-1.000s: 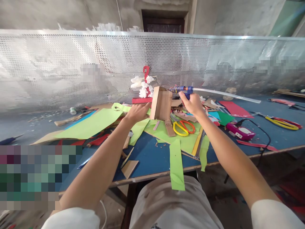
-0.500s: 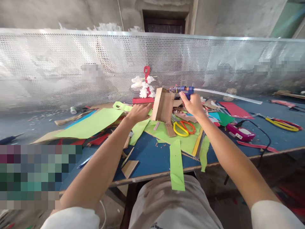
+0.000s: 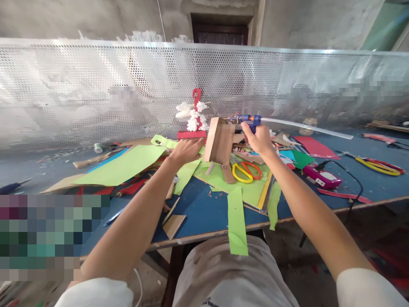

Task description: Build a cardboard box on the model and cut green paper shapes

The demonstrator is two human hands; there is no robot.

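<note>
Clenching a blue glue gun in the right hand, fingers wrapped tight round the grip, above the middle of a cluttered blue table. Holding it level, long axis running left to right, nozzle aiming left and meeting the top edge of an upright cardboard box. Trailing a long clear glue stick out of the rear, reaching far to the right and dipping slightly.

Bracing the box's left wall with the left hand, fingers stretching flat toward the cardboard (impossible to tell whether curling round it or merely pressing). Keeping the box standing tall and narrow, leaning a little to the right, on overlapping sheets of green paper.

Showing, just right of the box's foot, yellow-and-orange scissors lying flat, and nearer the camera a green strip drooping over the table's front edge. Showing farther right a magenta device with a black cord, well apart from the box. Catching behind the box a red-and-white ornament, and beyond it a perforated metal screen spanning the table's far side.
</note>
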